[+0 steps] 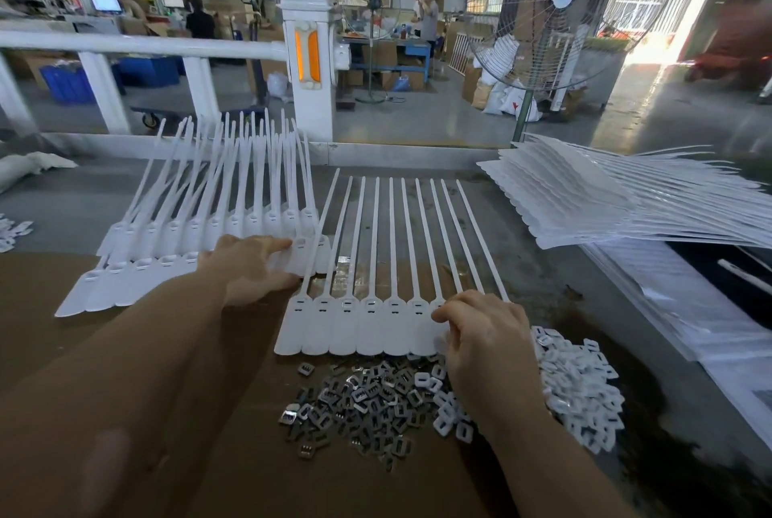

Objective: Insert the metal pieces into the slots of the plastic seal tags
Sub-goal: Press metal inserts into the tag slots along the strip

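A row of white plastic seal tags (355, 329) lies flat in front of me, joined side by side, their long tails pointing away. My right hand (484, 346) pinches the right end of this row with curled fingers. My left hand (246, 267) lies with straight fingers pressing on the edge of the stacked tag rows (200, 233) to the left. Just below the row sits a loose pile of small metal pieces (359, 396). A pile of small white plastic caps (580, 384) lies to its right, partly hidden by my right wrist.
A brown cardboard sheet (62, 350) covers the near table. A fanned stack of white tag sheets (585, 200) lies at the far right. A white railing (138, 47) and post stand behind the table, a standing fan (555, 7) beyond. People work at benches far back.
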The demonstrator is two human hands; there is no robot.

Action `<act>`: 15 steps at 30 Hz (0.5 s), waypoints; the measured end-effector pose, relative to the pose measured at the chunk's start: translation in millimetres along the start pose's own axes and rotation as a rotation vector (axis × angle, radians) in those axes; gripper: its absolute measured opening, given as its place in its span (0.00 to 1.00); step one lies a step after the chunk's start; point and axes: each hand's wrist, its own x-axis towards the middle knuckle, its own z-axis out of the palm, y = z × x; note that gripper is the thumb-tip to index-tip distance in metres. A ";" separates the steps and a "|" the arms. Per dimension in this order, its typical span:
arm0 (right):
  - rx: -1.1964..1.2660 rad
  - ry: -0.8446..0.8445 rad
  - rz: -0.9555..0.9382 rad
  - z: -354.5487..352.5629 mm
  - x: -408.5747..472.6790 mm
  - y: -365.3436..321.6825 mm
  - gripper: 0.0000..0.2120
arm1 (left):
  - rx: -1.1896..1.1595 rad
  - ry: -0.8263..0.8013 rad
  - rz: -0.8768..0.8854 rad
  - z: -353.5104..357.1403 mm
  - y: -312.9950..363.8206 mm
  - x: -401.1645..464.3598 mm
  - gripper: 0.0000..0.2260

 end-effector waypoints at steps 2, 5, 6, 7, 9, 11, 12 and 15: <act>-0.017 -0.031 -0.010 0.7 0.2 -0.5 0.12 | 0.011 0.024 0.026 -0.6 -2.6 -1.8 0.31; -0.033 -0.057 -0.003 0.9 0.6 -0.9 0.10 | 0.018 0.047 0.055 -1.0 -3.2 -2.5 0.31; -0.034 -0.065 0.002 0.7 0.6 -1.0 0.10 | 0.010 0.051 0.060 -1.1 -3.4 -2.4 0.31; -0.037 -0.073 0.005 0.5 0.5 -1.1 0.09 | -0.008 0.053 0.064 -1.1 -3.9 -2.2 0.31; -0.043 -0.084 0.007 0.3 0.1 -1.7 0.09 | -0.065 0.050 0.075 -1.0 -5.9 -1.3 0.31; -0.043 -0.086 0.011 0.9 0.0 -2.0 0.09 | -0.104 0.043 0.083 0.4 -6.5 -1.1 0.31; -0.041 -0.086 0.012 1.3 0.1 -2.0 0.09 | -0.106 0.046 0.084 1.9 -5.9 -1.6 0.30; -0.034 -0.099 0.013 2.4 0.2 -1.4 0.09 | -0.070 0.089 0.075 7.6 -2.4 -3.9 0.28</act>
